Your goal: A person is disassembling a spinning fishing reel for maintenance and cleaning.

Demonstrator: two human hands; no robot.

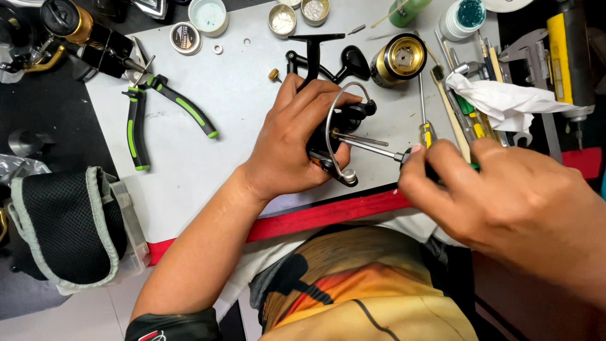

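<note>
Two hands at work on one dismantled spinning reel, listed by size.

Work mat: pale grey sheet with a red front edge, carrying everything below.

Left hand: closed round the reel body, thumb and fingers wrapped over its black housing, holding it just above the mat near the front edge.

Right hand: fingers pinched shut on the handle of a screwdriver, whose thin shaft runs level into the reel body beneath the wire bail arm.

Pliers: black with green grips, lying open, well apart to the left.

Spool: gold and black, on its side just behind the reel.

White cloth: crumpled over a row of hand tools on the right.

Small tins: round, open, along the far edge.

Handling, as judged: the reel body looks rigid, compact and moderately heavy, probably greasy, so slippery. Best held by the solid housing or foot. The bail arm and bare centre shaft look thin and bendable; not places to grasp.
</note>
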